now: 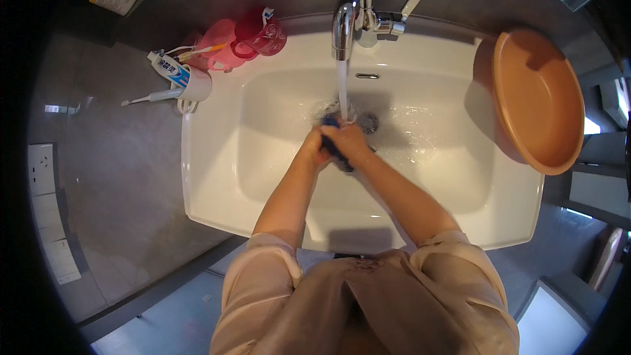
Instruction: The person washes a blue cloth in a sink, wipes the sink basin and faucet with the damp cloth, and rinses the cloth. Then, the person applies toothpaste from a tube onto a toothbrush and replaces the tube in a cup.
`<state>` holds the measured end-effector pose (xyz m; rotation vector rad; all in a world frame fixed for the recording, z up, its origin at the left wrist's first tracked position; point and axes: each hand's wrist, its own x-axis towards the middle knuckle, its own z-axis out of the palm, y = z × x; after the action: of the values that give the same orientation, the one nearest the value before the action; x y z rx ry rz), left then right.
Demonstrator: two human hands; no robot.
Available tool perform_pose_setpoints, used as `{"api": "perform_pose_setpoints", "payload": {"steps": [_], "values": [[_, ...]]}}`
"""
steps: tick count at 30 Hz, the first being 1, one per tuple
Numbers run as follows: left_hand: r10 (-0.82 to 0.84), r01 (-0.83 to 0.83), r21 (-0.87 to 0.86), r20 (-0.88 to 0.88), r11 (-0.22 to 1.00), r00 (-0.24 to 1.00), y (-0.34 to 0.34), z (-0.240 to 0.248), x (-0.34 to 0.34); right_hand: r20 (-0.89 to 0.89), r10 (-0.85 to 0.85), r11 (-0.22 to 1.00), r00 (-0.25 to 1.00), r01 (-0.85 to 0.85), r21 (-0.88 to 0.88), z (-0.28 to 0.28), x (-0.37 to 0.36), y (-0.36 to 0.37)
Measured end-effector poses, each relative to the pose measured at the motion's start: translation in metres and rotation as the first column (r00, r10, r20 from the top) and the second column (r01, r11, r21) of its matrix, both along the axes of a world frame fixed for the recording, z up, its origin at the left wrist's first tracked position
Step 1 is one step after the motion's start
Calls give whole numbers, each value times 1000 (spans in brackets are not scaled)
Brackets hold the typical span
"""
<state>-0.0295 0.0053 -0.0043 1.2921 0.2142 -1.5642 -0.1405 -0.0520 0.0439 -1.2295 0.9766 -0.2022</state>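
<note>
Both of my hands are low in the white sink basin [269, 112], close together beneath the stream of running water [342, 85]. My left hand [316, 146] is closed around one side of a wet dark blue cloth [337, 153]. Wrapped over it from the other side is my right hand [347, 139], its fingers partly blurred. Bits of the cloth show between and below the hands; what kind of cloth it is, I cannot tell. Water splashes around them near the round drain [369, 122].
The chrome faucet [342, 33] reaches over the basin, its lever [411, 6] to the right. An orange plastic basin [539, 98] rests on the right rim. At the back left stand a white cup [197, 85] with toothpaste [164, 69] and a toothbrush [154, 96], and red and pink cups [266, 38].
</note>
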Motion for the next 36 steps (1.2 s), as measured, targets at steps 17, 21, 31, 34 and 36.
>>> {"api": "perform_pose_setpoints", "payload": {"steps": [17, 21, 31, 34, 36], "values": [[-643, 744, 624, 675, 237, -361, 4, 27, -7, -499, 465, 615, 731, -673, -411, -42, -104, -66], [-670, 634, 255, 449, 730, 592, 2, 18, 42, -314, -138, 914, 939, -1, -406, -55, -133, -114], [-82, 69, -69, -203, 995, 976, -3, -3, -5, -121, 116, 925, 986, -151, -350, -15, -8, 5], [7, -79, -322, -221, 943, 975, 12, -42, -6, -166, 78, 755, 983, -167, -634, 15, -1, 33], [-36, 55, -187, 102, 981, 994, -27, 0, -47, -376, -87, 684, 922, -219, -696, -47, -33, -27]]}}
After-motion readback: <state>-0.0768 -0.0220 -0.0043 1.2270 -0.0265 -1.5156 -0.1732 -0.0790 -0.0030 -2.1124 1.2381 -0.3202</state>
